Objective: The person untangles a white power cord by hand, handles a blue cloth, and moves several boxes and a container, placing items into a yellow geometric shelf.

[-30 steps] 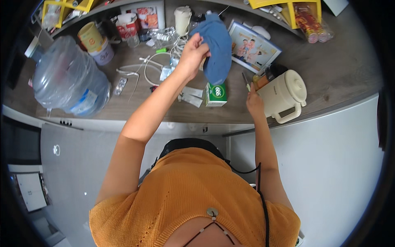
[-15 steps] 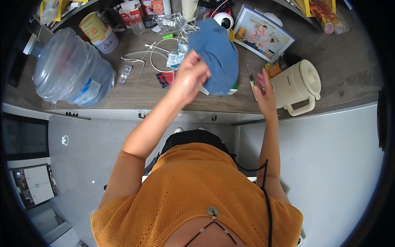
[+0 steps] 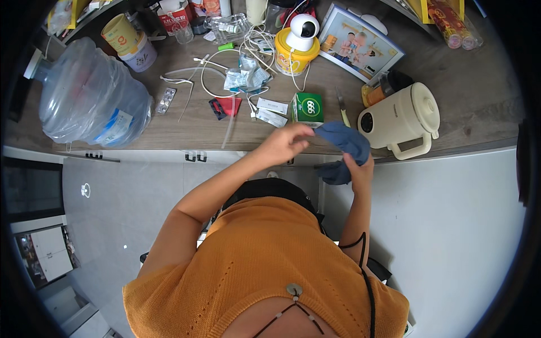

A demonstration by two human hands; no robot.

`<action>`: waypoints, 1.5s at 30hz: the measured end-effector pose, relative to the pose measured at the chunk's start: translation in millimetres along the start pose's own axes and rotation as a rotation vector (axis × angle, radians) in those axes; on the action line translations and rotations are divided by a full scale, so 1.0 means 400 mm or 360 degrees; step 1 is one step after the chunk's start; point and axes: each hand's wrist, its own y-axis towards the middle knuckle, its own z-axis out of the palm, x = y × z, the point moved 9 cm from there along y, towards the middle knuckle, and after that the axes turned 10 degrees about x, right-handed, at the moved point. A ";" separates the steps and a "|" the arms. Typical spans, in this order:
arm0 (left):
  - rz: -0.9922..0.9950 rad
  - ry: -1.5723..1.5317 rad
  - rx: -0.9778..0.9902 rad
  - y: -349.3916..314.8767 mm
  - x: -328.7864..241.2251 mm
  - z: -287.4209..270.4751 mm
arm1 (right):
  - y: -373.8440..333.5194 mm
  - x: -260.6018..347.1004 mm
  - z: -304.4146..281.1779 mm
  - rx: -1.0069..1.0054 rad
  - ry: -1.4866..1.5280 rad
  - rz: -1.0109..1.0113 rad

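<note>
A blue cloth (image 3: 352, 138) is bunched and bent into a curve at the table's front edge, with one part hanging over that edge. My right hand (image 3: 362, 168) is closed round its right side, thumb up against the fabric. At the cloth's left end, the curled fingers of my left hand (image 3: 286, 143) pinch its edge. Just beyond the cloth stands a small green box (image 3: 307, 108) with a white top edge. A knife (image 3: 342, 107) with a pale handle lies between that box and a cream kettle (image 3: 401, 118).
A large clear water jug (image 3: 93, 96) lies at the left. White cables, packets (image 3: 245, 76) and a blister pack (image 3: 165, 101) spread across the table. Behind them are a white camera (image 3: 303, 32) on a yellow tub (image 3: 293, 59) and a framed photo (image 3: 360, 48).
The cloth has come down from above the table's middle to the front edge, nearer me and rightward. My right hand has taken hold of it. The green box and yellow tub are uncovered.
</note>
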 end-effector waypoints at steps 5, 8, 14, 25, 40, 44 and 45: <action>-0.0115 0.0767 -0.0409 0.042 0.088 -0.130 | 0.003 -0.028 -0.075 -0.0217 0.0182 0.0166; -0.0208 0.0914 -0.0217 0.102 0.124 -0.132 | 0.011 -0.033 -0.077 -0.0261 0.0246 0.0186; -0.0369 0.0834 -0.0107 0.153 0.179 -0.125 | 0.030 -0.042 -0.063 -0.0267 0.0344 0.0191; -0.0148 0.0784 -0.0166 0.158 0.143 -0.096 | 0.069 -0.095 -0.099 -0.0530 0.0376 0.0251; 0.0536 0.0979 -0.0479 0.082 -0.073 -0.087 | 0.140 0.155 0.169 -0.0148 -0.1018 -0.0727; 0.0516 0.0994 -0.0579 0.046 -0.052 -0.106 | 0.143 0.143 0.145 -0.0226 -0.0887 -0.0681; 0.0527 0.0980 -0.0599 0.040 -0.047 -0.112 | 0.142 0.142 0.136 -0.0257 -0.0881 -0.0678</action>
